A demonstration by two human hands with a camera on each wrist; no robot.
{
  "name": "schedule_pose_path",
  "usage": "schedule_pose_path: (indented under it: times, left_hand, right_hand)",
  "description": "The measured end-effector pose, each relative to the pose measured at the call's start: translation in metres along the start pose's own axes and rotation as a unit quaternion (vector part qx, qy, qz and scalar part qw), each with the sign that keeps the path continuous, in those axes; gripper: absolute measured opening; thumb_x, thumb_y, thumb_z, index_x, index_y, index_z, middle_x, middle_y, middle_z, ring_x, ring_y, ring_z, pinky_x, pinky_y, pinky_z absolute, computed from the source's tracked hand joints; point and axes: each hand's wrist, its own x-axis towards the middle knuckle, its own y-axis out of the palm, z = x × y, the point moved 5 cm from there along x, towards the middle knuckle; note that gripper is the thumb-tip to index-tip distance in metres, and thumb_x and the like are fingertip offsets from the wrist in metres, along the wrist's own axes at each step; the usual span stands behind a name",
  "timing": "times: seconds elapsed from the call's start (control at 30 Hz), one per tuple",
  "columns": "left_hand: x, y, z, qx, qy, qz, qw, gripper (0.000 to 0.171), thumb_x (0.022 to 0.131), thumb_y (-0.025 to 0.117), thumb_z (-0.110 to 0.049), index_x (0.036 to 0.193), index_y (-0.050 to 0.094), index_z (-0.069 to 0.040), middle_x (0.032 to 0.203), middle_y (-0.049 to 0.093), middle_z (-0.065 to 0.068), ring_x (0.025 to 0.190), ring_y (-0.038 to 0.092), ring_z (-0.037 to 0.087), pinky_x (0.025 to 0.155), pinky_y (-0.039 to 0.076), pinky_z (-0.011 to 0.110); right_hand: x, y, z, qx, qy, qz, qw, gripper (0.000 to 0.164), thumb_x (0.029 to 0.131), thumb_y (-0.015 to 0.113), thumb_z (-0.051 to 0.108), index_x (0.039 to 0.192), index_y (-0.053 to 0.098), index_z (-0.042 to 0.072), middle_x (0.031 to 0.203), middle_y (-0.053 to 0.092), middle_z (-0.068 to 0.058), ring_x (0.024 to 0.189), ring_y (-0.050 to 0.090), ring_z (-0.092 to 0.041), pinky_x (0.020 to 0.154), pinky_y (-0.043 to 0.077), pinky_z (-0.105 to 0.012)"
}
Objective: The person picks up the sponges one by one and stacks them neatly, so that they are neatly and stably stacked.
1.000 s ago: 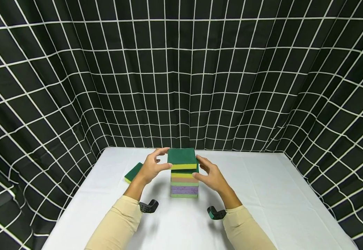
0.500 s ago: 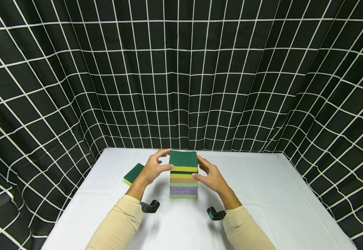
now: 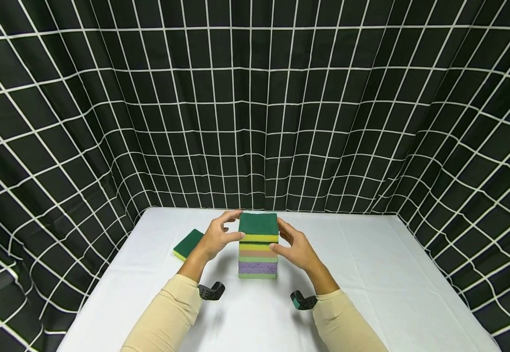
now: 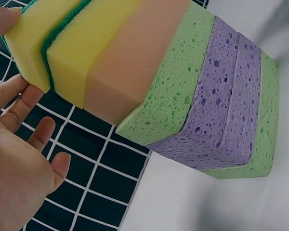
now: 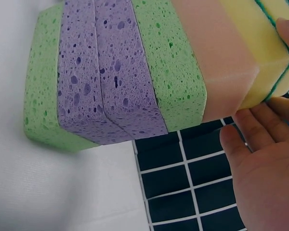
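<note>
A stack of sponges (image 3: 257, 267) stands on the white table in the head view. Its layers, from the bottom, are light green, two purple, light green, peach, then two yellow sponges with green scouring faces. The top scouring sponge (image 3: 258, 224) lies nearly flush with those below. My left hand (image 3: 213, 239) pinches its left side, thumb at the front corner and fingertips at the back. On the right, my right hand (image 3: 297, 247) grips the upper stack, its thumb (image 5: 288, 33) by the seam under the top sponge and its fingers at the back edge.
Another green-and-yellow scouring sponge (image 3: 189, 243) lies on the table (image 3: 369, 274) left of the stack, partly behind my left hand. Black curtains (image 3: 255, 107) with a white grid enclose the back and sides. A dark band (image 3: 211, 291) sits at each wrist.
The top scouring sponge has shifted slightly right and down, and its edges now line up better with the stack. The left hand moved right with it; the right hand stayed almost still.
</note>
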Motion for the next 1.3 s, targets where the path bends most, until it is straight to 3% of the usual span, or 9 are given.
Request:
schedule_pose_path:
  times: [0.17,0.43,0.7,1.0,1.3]
  left_hand:
    - [-0.001,-0.001,0.001,0.005,-0.007,0.002,1.0,0.063,0.08,0.068,-0.002,0.139,0.045,0.007,0.133,0.048,0.022,0.123,0.039,0.036,0.099,0.03,0.053]
    - [-0.001,0.0,0.001,0.001,-0.015,0.008,0.9999,0.064,0.081,0.068,-0.001,0.14,0.044,0.007,0.134,0.048,0.022,0.123,0.038,0.035,0.098,0.03,0.048]
    - [-0.001,0.002,-0.001,0.001,-0.014,0.01,0.9999,0.065,0.081,0.068,-0.002,0.14,0.044,0.007,0.132,0.049,0.023,0.122,0.039,0.035,0.097,0.031,0.049]
    - [-0.002,0.002,-0.001,-0.001,-0.014,0.012,0.9998,0.065,0.081,0.068,-0.002,0.14,0.042,0.008,0.132,0.048,0.024,0.123,0.037,0.041,0.096,0.03,0.048]
    - [-0.002,0.002,0.001,-0.003,-0.02,0.007,0.9998,0.064,0.082,0.069,-0.001,0.141,0.044,0.005,0.131,0.048,0.024,0.122,0.038,0.039,0.094,0.031,0.045]
  right_hand:
    - [0.0,0.0,0.001,0.0,-0.002,-0.002,1.0,0.071,0.087,0.071,0.004,0.146,0.033,-0.005,0.139,0.047,-0.023,0.13,0.041,-0.037,0.106,0.03,-0.053]
    - [0.001,-0.001,-0.001,0.022,-0.016,-0.012,1.0,0.078,0.085,0.071,-0.002,0.146,0.024,-0.013,0.148,0.029,-0.029,0.131,0.036,-0.043,0.105,0.029,-0.055]
    - [0.0,-0.002,0.001,0.021,-0.043,-0.021,0.999,0.076,0.083,0.07,-0.006,0.144,0.026,-0.016,0.145,0.033,-0.032,0.128,0.039,-0.046,0.101,0.03,-0.062]
    - [0.002,-0.004,0.002,0.019,-0.033,-0.019,0.999,0.076,0.086,0.069,-0.002,0.147,0.025,-0.008,0.147,0.032,-0.027,0.129,0.039,-0.042,0.103,0.03,-0.059]
    - [0.012,-0.009,0.016,0.013,-0.072,-0.02,0.997,0.06,0.092,0.059,-0.005,0.144,0.03,-0.013,0.141,0.036,-0.033,0.128,0.038,-0.047,0.101,0.029,-0.063]
